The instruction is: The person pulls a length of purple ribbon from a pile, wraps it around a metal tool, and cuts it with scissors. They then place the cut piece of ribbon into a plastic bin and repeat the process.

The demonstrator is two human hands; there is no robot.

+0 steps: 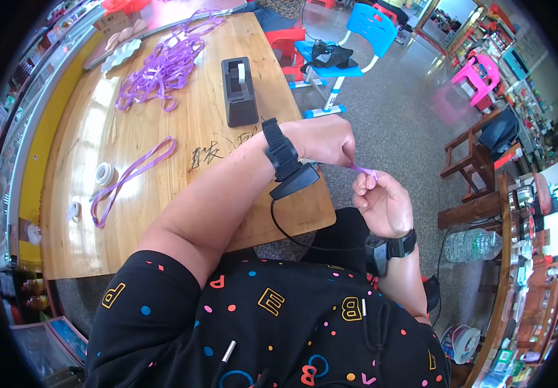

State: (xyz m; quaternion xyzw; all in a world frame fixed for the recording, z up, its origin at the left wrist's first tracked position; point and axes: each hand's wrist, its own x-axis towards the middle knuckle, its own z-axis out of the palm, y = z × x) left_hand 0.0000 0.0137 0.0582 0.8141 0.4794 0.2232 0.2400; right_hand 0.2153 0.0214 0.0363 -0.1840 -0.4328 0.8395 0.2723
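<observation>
My left hand, its arm stretched across the table's right corner, pinches one end of a short piece of purple ribbon. Close below it, my right hand has thumb and finger closed on the same ribbon, its other fingers curled. Both hands are beyond the table's right edge, above the floor. Most of the ribbon is hidden in the fingers. A black tape dispenser stands on the wooden table, left of and beyond my left hand. A separate loop of purple ribbon lies to the left of my left arm.
A tangled heap of purple ribbons lies at the table's far side, near a white wavy dish. A white roll of tape sits beside the loop. A blue chair bearing a black bag and a pink stool stand beyond.
</observation>
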